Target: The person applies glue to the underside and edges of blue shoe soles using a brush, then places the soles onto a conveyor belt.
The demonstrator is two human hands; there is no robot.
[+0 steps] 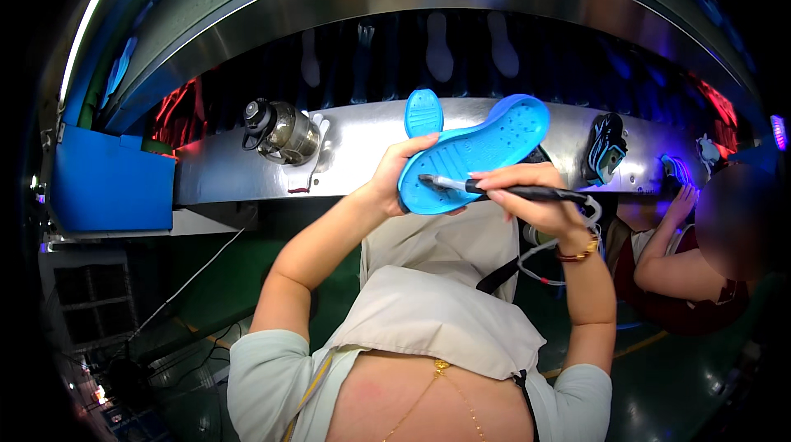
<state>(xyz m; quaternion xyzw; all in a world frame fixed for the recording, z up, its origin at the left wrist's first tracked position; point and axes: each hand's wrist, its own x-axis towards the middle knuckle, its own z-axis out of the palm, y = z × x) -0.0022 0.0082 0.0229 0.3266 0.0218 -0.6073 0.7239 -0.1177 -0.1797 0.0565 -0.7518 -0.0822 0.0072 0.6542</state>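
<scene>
My left hand grips a bright blue shoe sole by the edge of its near, left end. The sole is tilted, its recessed, dotted inner face turned up toward me. Closed around the black handle of a brush is my right hand. The brush tip meets the sole's near end, and a pale tube hangs from the handle's rear by my wrist. Just beyond my left hand, a second blue sole rests on the steel ledge.
Left on the ledge stands a dark-lidded bottle beside a white glove. A black sneaker sits to the right. Beyond the ledge, pale soles lie on a dark conveyor under a metal hood. A co-worker's hand is at far right.
</scene>
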